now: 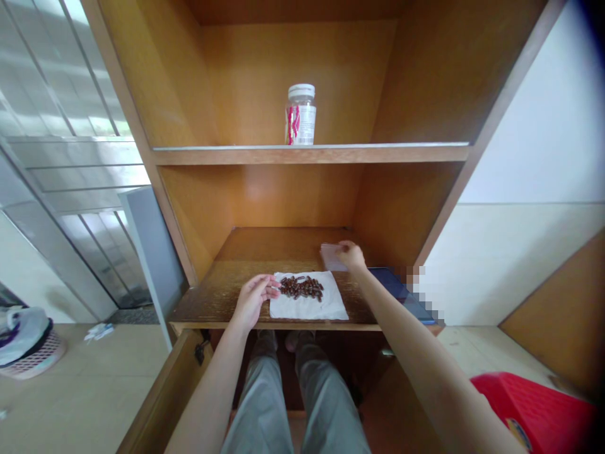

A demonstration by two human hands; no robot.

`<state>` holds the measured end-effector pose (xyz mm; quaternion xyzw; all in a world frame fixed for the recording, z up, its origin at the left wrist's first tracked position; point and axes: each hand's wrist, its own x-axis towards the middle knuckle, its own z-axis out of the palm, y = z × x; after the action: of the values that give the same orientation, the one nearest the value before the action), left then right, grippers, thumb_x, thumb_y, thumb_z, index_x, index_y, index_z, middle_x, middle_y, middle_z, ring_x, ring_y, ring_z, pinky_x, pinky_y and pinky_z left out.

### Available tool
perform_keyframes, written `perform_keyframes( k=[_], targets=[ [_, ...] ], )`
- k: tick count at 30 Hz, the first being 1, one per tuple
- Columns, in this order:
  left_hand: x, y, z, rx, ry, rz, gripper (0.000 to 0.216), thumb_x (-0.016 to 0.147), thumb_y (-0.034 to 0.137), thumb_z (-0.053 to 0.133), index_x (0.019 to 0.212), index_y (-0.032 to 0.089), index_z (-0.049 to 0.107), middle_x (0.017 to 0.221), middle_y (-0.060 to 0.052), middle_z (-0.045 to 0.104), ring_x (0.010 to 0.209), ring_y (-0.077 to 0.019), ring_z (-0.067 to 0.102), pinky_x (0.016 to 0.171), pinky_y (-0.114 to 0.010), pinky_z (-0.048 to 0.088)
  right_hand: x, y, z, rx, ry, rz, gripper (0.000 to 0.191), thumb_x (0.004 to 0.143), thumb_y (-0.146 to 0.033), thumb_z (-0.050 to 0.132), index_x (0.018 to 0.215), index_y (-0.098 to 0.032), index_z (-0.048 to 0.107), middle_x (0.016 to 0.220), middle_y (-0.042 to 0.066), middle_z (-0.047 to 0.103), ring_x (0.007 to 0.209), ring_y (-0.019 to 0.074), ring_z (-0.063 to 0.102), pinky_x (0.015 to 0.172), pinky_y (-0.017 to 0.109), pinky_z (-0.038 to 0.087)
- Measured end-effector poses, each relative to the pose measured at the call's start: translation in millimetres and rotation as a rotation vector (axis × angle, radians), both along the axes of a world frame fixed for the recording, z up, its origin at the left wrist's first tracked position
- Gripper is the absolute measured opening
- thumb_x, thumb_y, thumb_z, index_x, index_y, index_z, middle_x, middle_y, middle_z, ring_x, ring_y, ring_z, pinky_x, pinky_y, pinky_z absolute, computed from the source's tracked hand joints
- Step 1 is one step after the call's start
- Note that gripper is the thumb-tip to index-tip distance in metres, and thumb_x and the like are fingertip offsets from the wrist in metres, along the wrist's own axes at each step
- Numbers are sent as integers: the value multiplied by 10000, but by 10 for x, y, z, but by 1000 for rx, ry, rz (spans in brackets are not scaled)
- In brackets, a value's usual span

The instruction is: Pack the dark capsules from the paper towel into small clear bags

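A white tissue [309, 304] lies on the lower wooden shelf [222, 299] with a pile of several dark brown capsules [302, 287] on it. My left hand [254, 299] rests at the tissue's left edge, fingers pinched together touching the nearest capsules. My right hand [352, 255] reaches behind the tissue and grips a small clear plastic container [331, 256] on the shelf. A clear bottle [300, 115] with a white cap and red-and-white label stands on the upper shelf.
A dark blue flat object [394, 287] lies on the shelf to the right. A red plastic stool [534, 410] is at lower right. A basket with bags [26, 347] sits on the floor at left. My legs show under the shelf.
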<state>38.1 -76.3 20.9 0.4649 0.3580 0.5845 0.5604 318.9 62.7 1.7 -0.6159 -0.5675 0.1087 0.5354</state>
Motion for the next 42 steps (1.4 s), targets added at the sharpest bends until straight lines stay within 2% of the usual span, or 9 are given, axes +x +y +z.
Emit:
perform_keyframes(
  k=[4, 7, 12, 15, 17, 20, 23, 29, 42],
  targets=[
    [9, -10, -4, 11, 0, 2, 229, 719, 315, 599, 823, 111, 593, 751, -81, 657, 585, -125, 602, 592, -253, 460, -8, -199, 92, 69, 16, -15, 301, 635, -218, 525, 915, -164, 620, 968, 120, 614, 943, 243, 555, 836, 394, 420],
    [8, -9, -11, 22, 4, 3, 227, 717, 316, 599, 820, 114, 594, 754, -78, 658, 583, -122, 601, 586, -250, 458, -57, -443, 140, 174, 66, 68, 315, 653, -252, 528, 939, -141, 599, 1024, 136, 586, 988, 239, 526, 883, 401, 391],
    [2, -9, -22, 44, 2, -2, 241, 709, 324, 605, 827, 114, 600, 752, -78, 658, 590, -124, 600, 595, -255, 460, -198, -934, 57, 183, 361, 195, 319, 692, -335, 529, 947, -149, 573, 939, 99, 618, 826, 189, 573, 760, 341, 444],
    [10, -23, -13, 48, 5, 8, 241, 706, 325, 606, 822, 114, 601, 752, -78, 657, 590, -123, 598, 598, -257, 461, -275, -1142, -7, 145, 496, 241, 295, 683, -385, 544, 868, -158, 581, 739, 39, 615, 615, 134, 547, 612, 271, 438],
    [19, -36, 0, 41, 10, 20, 243, 701, 327, 609, 815, 112, 600, 740, -78, 657, 581, -122, 595, 594, -257, 460, -304, -1218, -26, 90, 566, 299, 275, 675, -403, 552, 798, -158, 574, 585, -5, 553, 489, 102, 478, 502, 232, 390],
    [31, -49, 16, 29, 21, 37, 253, 687, 333, 620, 801, 107, 600, 723, -82, 657, 568, -125, 593, 586, -258, 457, -315, -1260, -30, 29, 634, 342, 261, 675, -422, 546, 686, -161, 546, 464, -49, 438, 388, 68, 354, 398, 207, 277],
    [30, -49, 12, 38, 30, 36, 263, 685, 337, 619, 808, 104, 601, 727, -87, 656, 569, -127, 595, 587, -260, 457, -316, -1262, -33, 0, 648, 325, 280, 671, -434, 540, 591, -168, 501, 438, -59, 392, 369, 55, 291, 371, 205, 214],
    [20, -30, -21, 56, 37, 33, 247, 705, 328, 601, 811, 105, 596, 739, -84, 653, 583, -123, 596, 592, -253, 459, -331, -1271, -29, -20, 554, 247, 265, 647, -411, 530, 580, -154, 530, 438, -46, 429, 386, 62, 317, 377, 203, 228],
    [29, -43, 7, 46, 28, 24, 252, 693, 329, 612, 816, 110, 596, 733, -85, 652, 583, -123, 590, 591, -253, 461, -331, -1266, -25, -20, 492, 226, 284, 617, -420, 530, 605, -142, 582, 425, -32, 450, 403, 80, 351, 390, 209, 240]
  ],
)
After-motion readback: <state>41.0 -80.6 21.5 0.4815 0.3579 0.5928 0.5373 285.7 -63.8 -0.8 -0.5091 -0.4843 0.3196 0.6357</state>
